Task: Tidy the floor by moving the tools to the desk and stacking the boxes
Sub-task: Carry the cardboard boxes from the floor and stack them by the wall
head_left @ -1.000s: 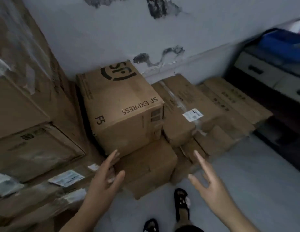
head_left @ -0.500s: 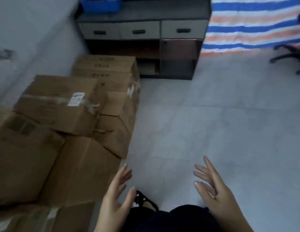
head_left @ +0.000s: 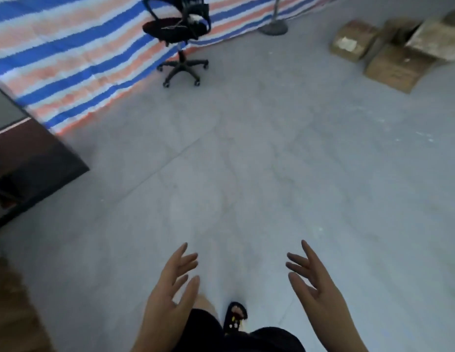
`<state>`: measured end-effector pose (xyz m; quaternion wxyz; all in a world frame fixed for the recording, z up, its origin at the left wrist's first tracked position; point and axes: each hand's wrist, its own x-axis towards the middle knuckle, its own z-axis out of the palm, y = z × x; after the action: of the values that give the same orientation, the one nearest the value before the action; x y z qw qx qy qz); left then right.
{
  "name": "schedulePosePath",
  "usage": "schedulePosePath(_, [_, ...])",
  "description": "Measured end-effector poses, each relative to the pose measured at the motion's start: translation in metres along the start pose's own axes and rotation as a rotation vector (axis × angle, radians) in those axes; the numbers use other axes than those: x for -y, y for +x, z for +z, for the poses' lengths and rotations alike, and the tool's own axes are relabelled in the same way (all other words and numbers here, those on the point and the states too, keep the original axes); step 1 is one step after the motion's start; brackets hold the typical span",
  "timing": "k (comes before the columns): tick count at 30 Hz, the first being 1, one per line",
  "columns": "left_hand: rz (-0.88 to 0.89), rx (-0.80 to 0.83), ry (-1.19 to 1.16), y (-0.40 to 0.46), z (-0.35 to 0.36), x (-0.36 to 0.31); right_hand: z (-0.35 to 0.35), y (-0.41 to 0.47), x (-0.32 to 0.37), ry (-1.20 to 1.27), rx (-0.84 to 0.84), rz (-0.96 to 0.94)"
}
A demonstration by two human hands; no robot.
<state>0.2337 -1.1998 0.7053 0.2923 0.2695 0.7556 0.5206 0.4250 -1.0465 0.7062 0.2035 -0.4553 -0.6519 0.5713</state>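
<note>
Both of my hands are raised low in the view with fingers spread and nothing in them: my left hand (head_left: 170, 290) left of centre, my right hand (head_left: 314, 288) right of centre. Far off at the top right, several loose cardboard boxes (head_left: 396, 64) lie on the grey floor, one with a white label (head_left: 353, 39). The dark desk (head_left: 20, 158) shows its corner at the left edge. No tools are visible.
A black swivel chair (head_left: 182, 34) stands at the top centre on the edge of a blue, white and orange striped tarp (head_left: 69, 59). A round stand base (head_left: 273, 27) sits beyond it. Grey tiled floor (head_left: 246, 161) spans the middle. My sandalled foot (head_left: 235, 317) is below.
My view has swung right, away from the stacked boxes by the wall, across the desk, to the open floor and the far boxes. Both hands stay empty and spread.
</note>
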Motion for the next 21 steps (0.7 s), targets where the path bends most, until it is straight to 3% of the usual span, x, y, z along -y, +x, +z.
schedulePosePath(7, [0.076,0.265,0.007,0.112,0.093,-0.040,-0.067,0.054,-0.024,0.098,-0.288,0.121])
schedulePosePath(21, [0.244,0.553,-0.011,0.395,0.296,-0.161,-0.222,0.312,0.026,0.101,-0.606,0.044])
